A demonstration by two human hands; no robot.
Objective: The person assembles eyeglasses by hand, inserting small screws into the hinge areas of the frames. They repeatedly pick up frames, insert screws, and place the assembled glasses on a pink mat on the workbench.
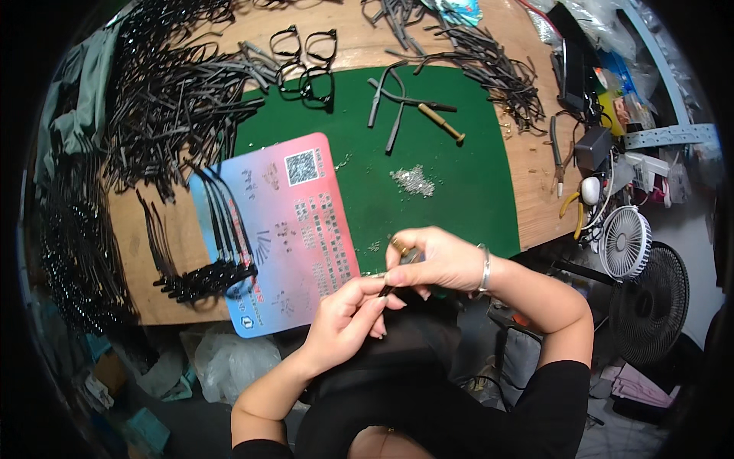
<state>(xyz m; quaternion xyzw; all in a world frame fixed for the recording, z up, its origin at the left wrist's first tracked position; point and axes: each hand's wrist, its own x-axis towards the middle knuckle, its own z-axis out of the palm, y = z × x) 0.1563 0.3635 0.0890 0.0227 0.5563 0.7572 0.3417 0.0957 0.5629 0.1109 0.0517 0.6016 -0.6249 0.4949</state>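
At the near edge of the green mat (459, 222), my two hands meet. My right hand (440, 258) is closed round a short brass-coloured screwdriver (401, 246), its upper end showing between thumb and fingers. A small dark piece (388, 291), probably part of a glasses frame, is pinched in my left hand (348, 315); fingers cover most of it. Just beyond the hands lies a small pile of tiny silvery screws (414, 181). Farther off rest loose dark glasses temples (395, 126) and a second brass-handled tool (441, 124).
A pink and blue printed sheet (294, 252) carries small dark parts, with a row of black temples (222, 222) at its left. Heaps of temples (176, 115) cover the left side. Black glasses fronts (306, 69) lie at the back. Right of the table stands a white fan (625, 243).
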